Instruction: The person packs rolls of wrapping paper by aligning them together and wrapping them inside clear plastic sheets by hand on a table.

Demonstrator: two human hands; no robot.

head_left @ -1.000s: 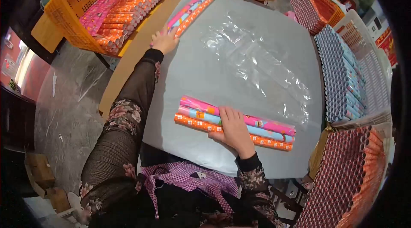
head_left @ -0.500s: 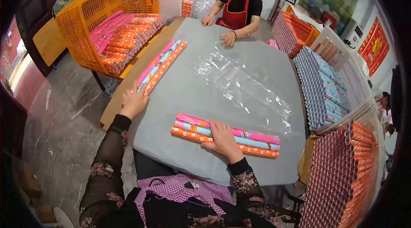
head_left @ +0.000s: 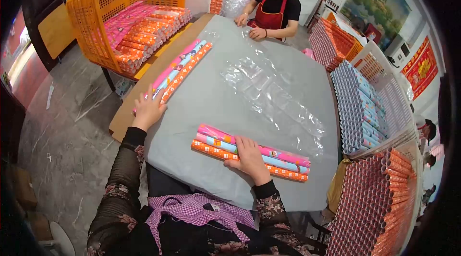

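Note:
Three rolls, pink, light blue and orange, lie side by side as a near set (head_left: 283, 162) at the front of the grey-covered table (head_left: 201, 97). My right hand (head_left: 248, 159) rests across their middle, fingers bent over the top. A second set of three rolls (head_left: 185, 66) in the same colours lies slanted along the table's left edge. On its near end lies my left hand (head_left: 150, 110), fingers spread. Clear plastic sleeves (head_left: 273, 95) are spread flat over the table's middle and right.
Across the table a person in a red apron (head_left: 271, 13) has both hands at the far edge. An orange crate (head_left: 108, 30) of rolls stands at left. White crates (head_left: 398, 112) with stacked blue and orange rolls line the right side.
The left set and my left hand have come nearer to me along the left edge. My right hand stays on the near set. The view now takes in more of the co-worker.

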